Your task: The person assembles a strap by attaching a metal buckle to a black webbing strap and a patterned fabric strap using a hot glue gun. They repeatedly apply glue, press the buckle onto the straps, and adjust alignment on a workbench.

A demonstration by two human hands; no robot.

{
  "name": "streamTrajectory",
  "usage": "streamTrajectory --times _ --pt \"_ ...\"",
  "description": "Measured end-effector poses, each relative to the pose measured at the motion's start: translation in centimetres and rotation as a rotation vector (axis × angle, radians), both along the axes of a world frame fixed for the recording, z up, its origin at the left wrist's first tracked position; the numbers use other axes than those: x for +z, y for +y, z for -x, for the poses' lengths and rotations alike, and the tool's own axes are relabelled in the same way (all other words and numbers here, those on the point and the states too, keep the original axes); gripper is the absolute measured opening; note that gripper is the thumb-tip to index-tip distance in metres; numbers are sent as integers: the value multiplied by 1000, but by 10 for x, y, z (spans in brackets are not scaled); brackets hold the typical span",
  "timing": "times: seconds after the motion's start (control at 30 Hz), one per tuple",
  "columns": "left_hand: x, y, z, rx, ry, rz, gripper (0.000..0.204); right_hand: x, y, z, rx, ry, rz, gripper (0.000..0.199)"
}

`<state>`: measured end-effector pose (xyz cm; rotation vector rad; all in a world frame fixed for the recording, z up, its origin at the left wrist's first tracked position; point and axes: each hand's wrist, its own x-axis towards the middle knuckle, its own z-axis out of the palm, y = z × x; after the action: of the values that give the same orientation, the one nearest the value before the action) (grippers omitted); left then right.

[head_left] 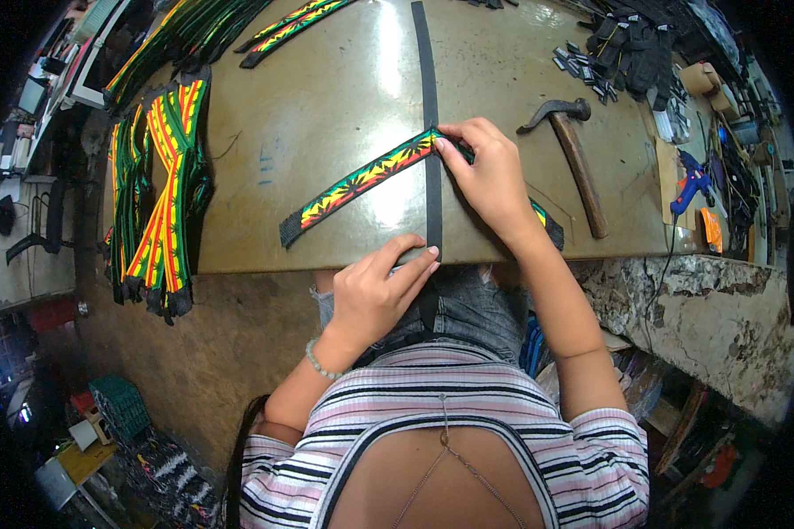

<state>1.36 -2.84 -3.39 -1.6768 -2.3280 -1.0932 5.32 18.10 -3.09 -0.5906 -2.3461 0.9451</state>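
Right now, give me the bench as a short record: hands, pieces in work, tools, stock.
Left hand: fingers on the black strap, by the near edge of the table
Right hand: thumb and finger on the patterned band, where it meets the strap
Hammer: on the table, right of that hand
Glue gun: blue, far right
Stock: pile of patterned bands at left, ends overhanging the near edge

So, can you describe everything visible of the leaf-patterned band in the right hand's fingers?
The leaf-patterned band looks woven, with green, yellow and red stripes, dark leaf shapes and a black end at lower left. It slants across the table up to the black strip, where the right hand pinches it. Any continuation under that hand is mostly hidden.
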Motion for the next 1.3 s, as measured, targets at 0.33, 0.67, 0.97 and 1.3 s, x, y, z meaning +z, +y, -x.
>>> streamTrajectory --times 0.33,0.67,0.97,1.3 --pt "41 17 36 -147 -378 251 16 -3 -3 0 22 -43 -330 20" --pt "14 60 71 182 -173 158 16 29 15 -56 -84 -110 -363 38" --pt "10 57 72 190 -141 161 19 -33 291 -303 -1100 299 -248 87" --pt "8 57 70 203 -124 110 16 56 136 -121 -218 40 231 41"
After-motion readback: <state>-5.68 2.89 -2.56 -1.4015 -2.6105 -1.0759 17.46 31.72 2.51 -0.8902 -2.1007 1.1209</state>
